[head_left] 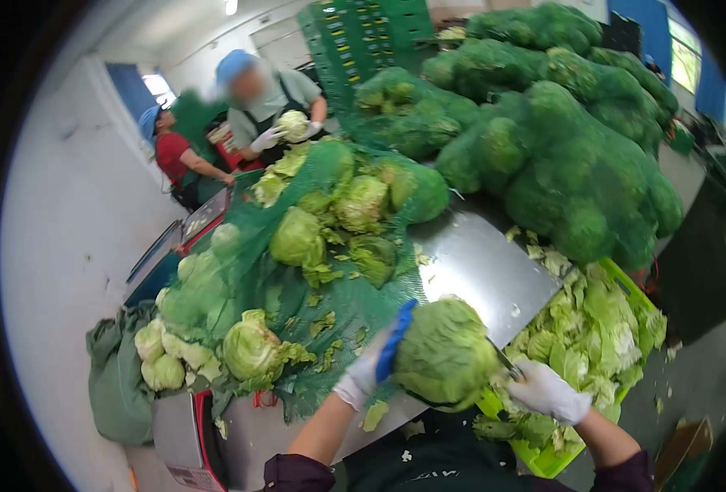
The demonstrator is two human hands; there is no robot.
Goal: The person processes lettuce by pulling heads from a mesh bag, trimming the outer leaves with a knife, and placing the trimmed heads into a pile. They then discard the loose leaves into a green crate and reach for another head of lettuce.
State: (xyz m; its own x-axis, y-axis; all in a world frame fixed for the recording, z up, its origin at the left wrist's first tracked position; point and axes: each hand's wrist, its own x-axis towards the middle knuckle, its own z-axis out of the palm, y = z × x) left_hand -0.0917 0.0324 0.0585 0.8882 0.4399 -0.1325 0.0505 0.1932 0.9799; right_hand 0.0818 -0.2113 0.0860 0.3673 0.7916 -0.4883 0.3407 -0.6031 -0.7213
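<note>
A large green head of lettuce (447,353) is held up in front of me over the table edge. My left hand (383,357), in a white glove with a blue covering, is closed against its left side; some of its fingers are hidden behind the leaves. On the other side my right hand (550,392), white-gloved, is wrapped round a knife (504,359). The blade touches or lies close to the right side of the head; its handle is mostly hidden. To the left, another lettuce head (252,348) rests on green netting (297,307).
A lime-green crate (550,463) full of loose leaves stands at my right. Stuffed mesh sacks (560,172) pile up behind the metal table (478,250). A scale (184,443) sits at front left. Across the table a person (277,107) holds a head; another person (184,156) stands behind.
</note>
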